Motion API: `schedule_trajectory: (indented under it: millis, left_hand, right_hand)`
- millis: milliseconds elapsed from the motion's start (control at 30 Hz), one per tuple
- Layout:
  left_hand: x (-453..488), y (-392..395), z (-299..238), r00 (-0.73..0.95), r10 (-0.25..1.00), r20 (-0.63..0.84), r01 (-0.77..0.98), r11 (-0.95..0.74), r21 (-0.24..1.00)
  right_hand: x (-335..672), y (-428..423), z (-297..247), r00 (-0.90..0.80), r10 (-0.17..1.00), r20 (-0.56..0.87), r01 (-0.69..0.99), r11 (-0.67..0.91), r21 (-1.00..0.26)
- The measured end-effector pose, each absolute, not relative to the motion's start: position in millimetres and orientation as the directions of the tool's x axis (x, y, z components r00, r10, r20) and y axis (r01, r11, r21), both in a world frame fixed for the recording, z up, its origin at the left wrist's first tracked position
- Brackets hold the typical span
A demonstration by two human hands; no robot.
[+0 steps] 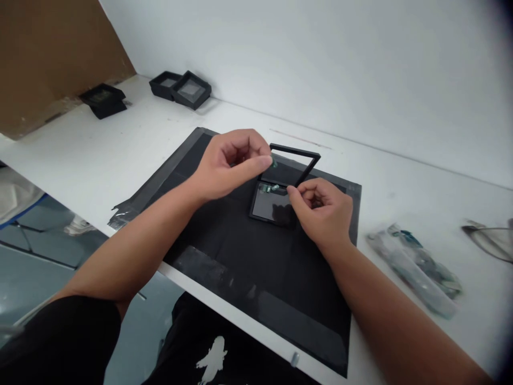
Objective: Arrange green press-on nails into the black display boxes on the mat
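My left hand point(236, 163) is raised over the mat, thumb and index finger pinched on a small green piece point(274, 161). Below it a black hinged frame case point(269, 218) lies open, its upper frame tilted up at the back. Several small pale green pieces point(269, 188) lie near the hinge on the dark pane of the lower half. My right hand point(320, 206) is closed at the case's right edge, its thumb over the corner by the hinge; the other fingers are curled under and partly hidden.
A black mat point(240, 256) is taped to the white table point(160, 133). Several black frames point(192, 90) stand at the back left. At the right are a clear plastic container with green pieces point(417, 272) and a thin dark-framed object point(487, 238). A small cylinder point(295, 359) is at the front edge.
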State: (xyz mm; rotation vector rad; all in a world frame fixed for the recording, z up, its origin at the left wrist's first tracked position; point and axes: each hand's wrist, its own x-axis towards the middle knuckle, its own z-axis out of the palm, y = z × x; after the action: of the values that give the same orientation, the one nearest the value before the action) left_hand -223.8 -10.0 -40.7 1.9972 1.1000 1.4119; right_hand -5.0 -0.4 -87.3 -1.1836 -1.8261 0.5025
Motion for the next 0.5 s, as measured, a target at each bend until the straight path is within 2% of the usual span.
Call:
schedule_trajectory:
  millis: [100, 133, 233, 300, 333, 433, 500]
  left_hand:
    - [-203.7, -27.2, -40.4, -0.002, 0.667, 0.745, 0.298, -0.71, 0.637]
    - [-199.6, -30.8, -41.1, 0.008, 0.607, 0.795, 0.324, -0.753, 0.572]
    - [-196.9, -33.4, -43.3, 0.163, 0.317, 0.934, 0.432, -0.874, 0.221]
    - [-201.1, -30.4, -44.1, 0.262, 0.145, 0.954, 0.493, -0.87, -0.004]
    - [-204.0, -28.6, -44.2, 0.288, 0.093, 0.953, 0.516, -0.853, -0.073]
    - [-212.2, -25.9, -43.4, 0.306, 0.016, 0.952, 0.545, -0.822, -0.161]
    - [-216.3, -27.5, -42.1, 0.335, 0.013, 0.942, 0.564, -0.804, -0.189]
  right_hand:
    - [-8.8, -8.0, -84.4, -0.176, 0.863, 0.474, 0.405, 0.502, -0.764]
    - [-10.1, -10.9, -82.8, -0.182, 0.858, 0.481, 0.361, 0.513, -0.779]
    - [-12.6, -20.1, -74.7, -0.175, 0.854, 0.49, 0.23, 0.52, -0.823]
    - [-12.8, -26.4, -67.0, -0.175, 0.844, 0.506, 0.15, 0.531, -0.834]
    - [-12.5, -29.5, -62.9, -0.183, 0.833, 0.523, 0.121, 0.547, -0.828]
    - [-11.9, -38.3, -52.2, -0.212, 0.789, 0.577, 0.11, 0.606, -0.788]
    - [-12.9, -43.6, -48.1, -0.213, 0.77, 0.602, 0.131, 0.633, -0.763]
